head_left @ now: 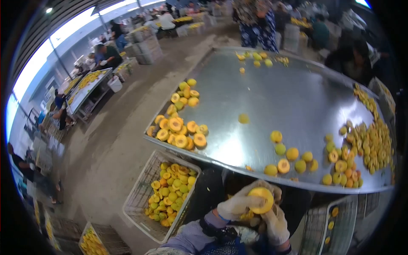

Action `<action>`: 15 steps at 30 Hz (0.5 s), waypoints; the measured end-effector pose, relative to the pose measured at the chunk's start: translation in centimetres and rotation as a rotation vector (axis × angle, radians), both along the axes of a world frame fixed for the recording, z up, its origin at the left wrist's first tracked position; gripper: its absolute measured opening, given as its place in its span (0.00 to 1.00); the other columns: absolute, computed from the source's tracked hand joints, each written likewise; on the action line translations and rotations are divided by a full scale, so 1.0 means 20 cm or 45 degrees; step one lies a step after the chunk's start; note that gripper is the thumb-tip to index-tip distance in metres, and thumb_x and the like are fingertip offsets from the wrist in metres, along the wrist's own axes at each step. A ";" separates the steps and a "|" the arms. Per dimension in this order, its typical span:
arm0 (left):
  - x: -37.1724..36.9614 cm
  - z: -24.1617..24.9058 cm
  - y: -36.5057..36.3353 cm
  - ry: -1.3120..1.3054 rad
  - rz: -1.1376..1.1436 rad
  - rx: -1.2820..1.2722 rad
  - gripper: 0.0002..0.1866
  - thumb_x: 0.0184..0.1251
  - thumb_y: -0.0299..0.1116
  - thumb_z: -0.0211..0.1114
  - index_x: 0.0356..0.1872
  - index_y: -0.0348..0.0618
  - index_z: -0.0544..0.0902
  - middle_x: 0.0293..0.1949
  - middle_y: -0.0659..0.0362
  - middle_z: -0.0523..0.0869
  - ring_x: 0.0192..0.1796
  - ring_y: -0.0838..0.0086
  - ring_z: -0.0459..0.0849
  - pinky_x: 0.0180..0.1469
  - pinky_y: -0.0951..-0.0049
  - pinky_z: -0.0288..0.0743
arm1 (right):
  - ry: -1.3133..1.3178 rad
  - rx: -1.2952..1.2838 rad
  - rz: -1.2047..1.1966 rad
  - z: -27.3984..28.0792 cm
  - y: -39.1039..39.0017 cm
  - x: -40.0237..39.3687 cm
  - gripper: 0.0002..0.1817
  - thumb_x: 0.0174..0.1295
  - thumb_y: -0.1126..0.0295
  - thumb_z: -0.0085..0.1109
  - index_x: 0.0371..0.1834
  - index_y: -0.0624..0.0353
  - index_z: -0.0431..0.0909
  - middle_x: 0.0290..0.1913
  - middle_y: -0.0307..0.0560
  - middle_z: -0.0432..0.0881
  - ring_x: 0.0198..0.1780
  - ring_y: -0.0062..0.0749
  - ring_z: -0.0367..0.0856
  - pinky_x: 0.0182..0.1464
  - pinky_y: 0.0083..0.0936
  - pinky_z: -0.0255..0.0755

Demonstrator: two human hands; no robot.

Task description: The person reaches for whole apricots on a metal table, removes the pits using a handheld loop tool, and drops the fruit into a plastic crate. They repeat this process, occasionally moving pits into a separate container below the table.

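A single head-worn fisheye camera looks steeply forward and down, close over the broad, shiny steel sorting table (293, 102), hall floor beyond.

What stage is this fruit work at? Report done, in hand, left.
Done: cut halves are piled on the metal table, in a left pile and a right pile, and the crate below holds many fruits. In hand: the left hand and right hand, both gloved, grip one yellow fruit. Left: whole fruits wait near the table's front edge.
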State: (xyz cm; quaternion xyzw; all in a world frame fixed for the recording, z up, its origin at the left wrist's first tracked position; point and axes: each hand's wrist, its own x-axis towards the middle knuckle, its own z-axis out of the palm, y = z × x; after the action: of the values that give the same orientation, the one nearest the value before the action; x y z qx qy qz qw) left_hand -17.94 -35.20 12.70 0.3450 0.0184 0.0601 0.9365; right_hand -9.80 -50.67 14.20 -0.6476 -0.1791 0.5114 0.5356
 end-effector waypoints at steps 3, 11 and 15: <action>0.01 0.00 -0.01 0.086 0.227 0.097 0.21 0.58 0.33 0.60 0.53 0.40 0.73 0.57 0.44 0.76 0.56 0.63 0.78 0.60 0.63 0.74 | 0.147 0.398 -0.260 -0.10 0.00 -0.04 0.17 0.68 0.65 0.56 0.55 0.64 0.74 0.37 0.42 0.81 0.35 0.20 0.78 0.42 0.17 0.73; 0.00 -0.01 -0.04 0.306 0.545 0.148 0.25 0.76 0.45 0.50 0.63 0.36 0.69 0.52 0.45 0.81 0.48 0.61 0.84 0.45 0.67 0.83 | 0.087 0.292 -0.155 0.03 -0.03 -0.08 0.15 0.63 0.63 0.63 0.44 0.64 0.76 0.26 0.38 0.78 0.28 0.18 0.74 0.34 0.17 0.70; 0.00 -0.03 -0.08 0.287 0.535 0.099 0.30 0.77 0.54 0.48 0.62 0.35 0.70 0.52 0.44 0.80 0.50 0.59 0.83 0.50 0.63 0.82 | -0.341 0.238 -0.157 0.00 -0.02 -0.09 0.14 0.62 0.63 0.65 0.41 0.63 0.78 0.24 0.45 0.78 0.25 0.23 0.77 0.29 0.22 0.72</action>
State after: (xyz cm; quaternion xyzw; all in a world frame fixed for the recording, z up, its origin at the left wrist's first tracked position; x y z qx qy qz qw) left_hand -17.98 -36.86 12.14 0.3737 0.1919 0.2155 0.8815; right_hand -11.54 -51.13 14.26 -0.6671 -0.2556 0.3677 0.5953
